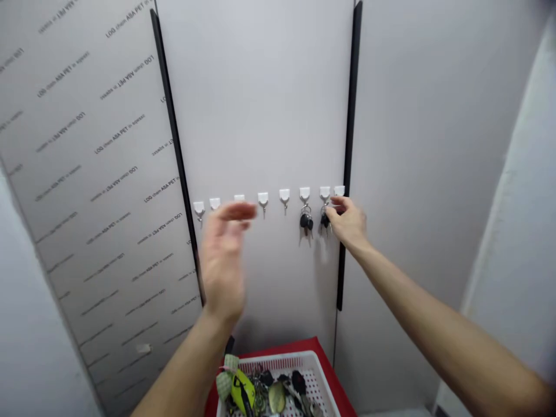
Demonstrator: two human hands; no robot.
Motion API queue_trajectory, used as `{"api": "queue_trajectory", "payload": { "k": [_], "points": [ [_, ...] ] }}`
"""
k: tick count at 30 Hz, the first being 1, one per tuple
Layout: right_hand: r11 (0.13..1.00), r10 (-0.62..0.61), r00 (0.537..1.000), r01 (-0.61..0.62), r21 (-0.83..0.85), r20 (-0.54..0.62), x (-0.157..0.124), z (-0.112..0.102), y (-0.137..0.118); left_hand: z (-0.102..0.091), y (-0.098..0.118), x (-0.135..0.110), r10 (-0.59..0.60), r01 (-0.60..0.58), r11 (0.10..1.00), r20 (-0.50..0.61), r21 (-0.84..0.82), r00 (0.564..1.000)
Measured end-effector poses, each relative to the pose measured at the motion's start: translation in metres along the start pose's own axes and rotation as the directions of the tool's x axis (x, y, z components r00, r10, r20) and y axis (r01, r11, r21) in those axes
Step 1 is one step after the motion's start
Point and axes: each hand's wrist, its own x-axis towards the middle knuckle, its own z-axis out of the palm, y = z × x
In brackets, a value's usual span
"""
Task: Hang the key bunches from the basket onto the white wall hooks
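Observation:
A row of several white wall hooks (263,198) runs across the grey panel. My right hand (347,223) reaches up to the hook second from the right, fingers pinched on a black key bunch (324,219) hanging there. Another black key bunch (306,220) hangs from the hook to its left. My left hand (226,255) is raised in front of the empty hooks, blurred by motion, fingers stretched out and holding nothing. Below, a white perforated basket (313,370) holds several keys and fobs, one yellow-green (241,389).
The basket rests on a red surface (304,346) against the wall. Black vertical strips (350,150) frame the grey panel. A printed film-covered panel (87,174) stands at the left, and a white wall at the right.

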Motion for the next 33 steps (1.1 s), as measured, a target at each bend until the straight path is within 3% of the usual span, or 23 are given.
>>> {"api": "queue_trajectory", "payload": {
  "k": [2, 5, 7, 10, 14, 17, 19, 22, 25, 29, 33],
  "points": [
    [0.984, 0.026, 0.996, -0.041, -0.173, -0.087, -0.002, 0.007, 0.023, 0.017, -0.025, 0.013, -0.118, 0.117, 0.993, 0.089, 0.016, 0.989],
    [0.944, 0.045, 0.999, -0.033, -0.328, 0.030, -0.009, 0.009, 0.044, 0.050, -0.076, 0.036, -0.396, 0.355, 0.906, 0.164, 0.232, 0.903],
    [0.907, 0.053, 0.991, 0.004, -0.420, 0.123, -0.012, 0.009, 0.047, 0.073, -0.103, 0.049, -0.404, 0.328, 0.868, 0.146, 0.374, 0.903],
    [0.876, 0.052, 0.984, 0.037, -0.482, 0.171, -0.008, 0.006, 0.046, 0.101, -0.121, 0.062, -0.316, 0.210, 0.851, 0.150, 0.481, 0.937],
    [0.881, -0.048, 0.984, 0.123, -0.458, 0.173, 0.010, -0.006, 0.040, 0.119, -0.121, 0.076, -0.251, 0.168, 0.843, 0.099, 0.510, 0.963],
    [0.912, -0.110, 0.980, 0.167, -0.374, 0.169, 0.027, -0.013, 0.026, 0.118, -0.111, 0.090, -0.223, 0.160, 0.866, 0.079, 0.474, 0.972],
    [0.961, -0.085, 0.970, 0.140, -0.237, 0.228, 0.036, -0.014, 0.012, 0.115, -0.099, 0.099, -0.174, 0.130, 0.912, 0.080, 0.388, 0.982],
    [0.999, -0.038, 0.929, 0.033, 0.020, 0.368, 0.039, -0.013, 0.000, 0.113, -0.079, 0.105, -0.091, 0.043, 0.960, 0.163, 0.278, 0.982],
    [0.991, -0.017, 0.955, -0.023, 0.132, 0.295, 0.034, -0.014, 0.012, 0.112, -0.069, 0.098, -0.099, 0.004, 0.957, 0.316, 0.289, 0.944],
    [0.996, 0.074, 0.993, -0.078, 0.050, 0.089, 0.019, -0.019, 0.050, 0.110, -0.084, 0.077, -0.279, 0.173, 0.936, 0.346, 0.306, 0.896],
    [0.998, -0.014, 0.992, 0.022, -0.063, 0.128, 0.006, -0.013, 0.068, 0.124, -0.108, 0.060, -0.384, 0.362, 0.923, 0.364, 0.130, 0.848]
  ]
}}
